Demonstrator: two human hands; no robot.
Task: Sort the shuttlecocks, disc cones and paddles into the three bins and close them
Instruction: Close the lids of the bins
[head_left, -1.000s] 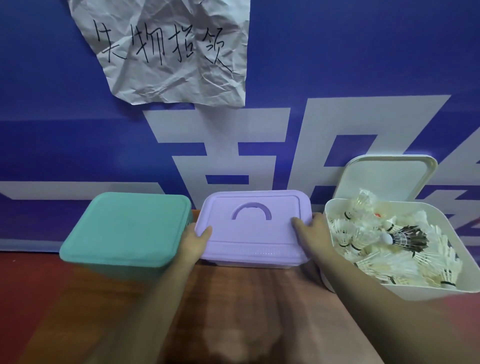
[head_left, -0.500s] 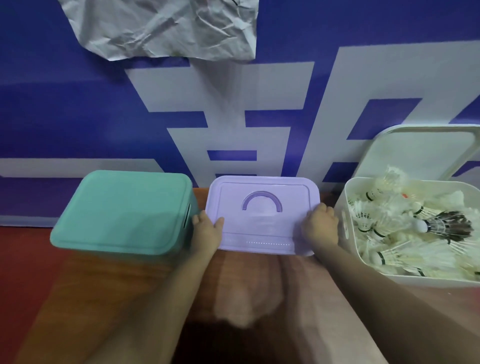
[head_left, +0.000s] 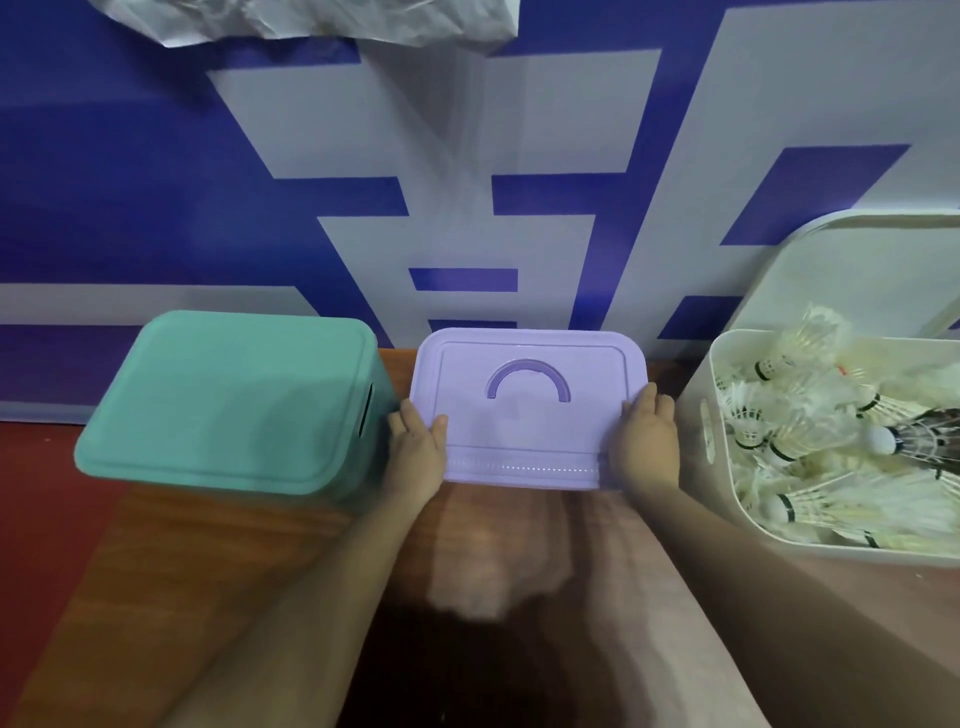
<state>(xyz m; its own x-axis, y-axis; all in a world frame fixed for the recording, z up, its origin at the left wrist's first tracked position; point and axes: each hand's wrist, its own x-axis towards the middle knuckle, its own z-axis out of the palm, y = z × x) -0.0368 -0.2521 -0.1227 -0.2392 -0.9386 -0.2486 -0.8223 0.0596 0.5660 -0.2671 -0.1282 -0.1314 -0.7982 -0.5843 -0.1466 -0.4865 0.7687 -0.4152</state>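
Behind everything hangs a blue banner (head_left: 130, 182) with big white strokes, and a crumpled sheet of paper (head_left: 311, 21) is stuck near its top edge. Below it is the wooden table (head_left: 182, 597), with the three bins in a row along its back against the banner. On my left stands the green bin (head_left: 223, 405), the biggest of the three in view, with its lid seated flat on top and a slot handle showing on the side that faces the middle. On my right is the white bin (head_left: 696, 395), open, with its white lid (head_left: 857, 280) propped upright behind it against the banner. It is heaped with shuttlecocks (head_left: 810, 431), most with white feathers and one with dark feathers (head_left: 924, 436), lying at all angles. Between these two sits the purple bin (head_left: 524, 426), lid on, with the arched handle (head_left: 527, 379) folded flat into its top. My left hand (head_left: 415, 452) grips its left edge, thumb lying on the lid and fingers wrapped down the side, just beside the green bin. My right hand (head_left: 647, 441) grips the right edge the same way, fingers curled over the rim, close to the wall of the white bin.
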